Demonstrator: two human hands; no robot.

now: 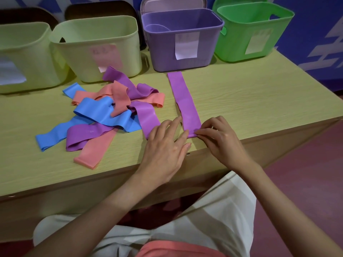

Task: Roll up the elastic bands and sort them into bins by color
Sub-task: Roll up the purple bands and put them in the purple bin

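A pale wood-grain table (241, 93) is seen from above, and along its far edge four bins are lined up: two pale yellow-green bins (104, 47) on the left, a purple bin (185, 41) in the middle and a green bin (254, 30) on the right, each with a paper label on its front. No rolled band can be made out in any bin, though their floors are only partly shown, so the sorting is judged to be barely begun. A tangled pile of bands (107, 112) in blue, salmon and purple is left unrolled on the table in front of the yellow-green bins. Just to its right, a single purple band (183, 101) is laid out flat and straight, running from near the purple bin towards the table's near edge. Its near end is pinched by the curled fingertips of the right hand (220, 140), while the left hand (167, 145) is laid beside it with fingers fairly straight, the fingertips touching the band's left edge. The first turn of the roll is judged to be only just started.
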